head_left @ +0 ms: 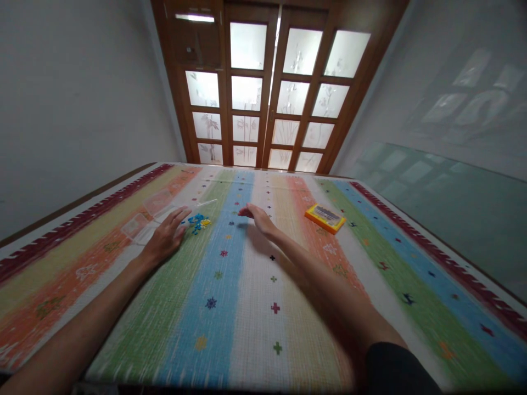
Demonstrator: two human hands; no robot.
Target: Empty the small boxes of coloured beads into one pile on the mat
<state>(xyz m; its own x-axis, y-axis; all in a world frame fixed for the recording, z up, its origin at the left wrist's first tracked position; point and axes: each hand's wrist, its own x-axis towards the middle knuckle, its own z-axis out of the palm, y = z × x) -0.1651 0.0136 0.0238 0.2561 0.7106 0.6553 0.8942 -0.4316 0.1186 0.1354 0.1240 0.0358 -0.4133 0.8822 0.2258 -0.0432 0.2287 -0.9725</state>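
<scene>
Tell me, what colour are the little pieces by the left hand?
Blue and yellow pieces, seen in the head view.

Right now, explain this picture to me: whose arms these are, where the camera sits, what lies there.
There is one picture, taken by a camera worn on a person's head, looking forward and down, so both arms are that person's own. The left hand rests flat beside a small pile of blue and yellow pieces and some clear plastic trays. The right hand hovers open, holding nothing. A yellow box lies further right. All sit on a striped cloth.
</scene>
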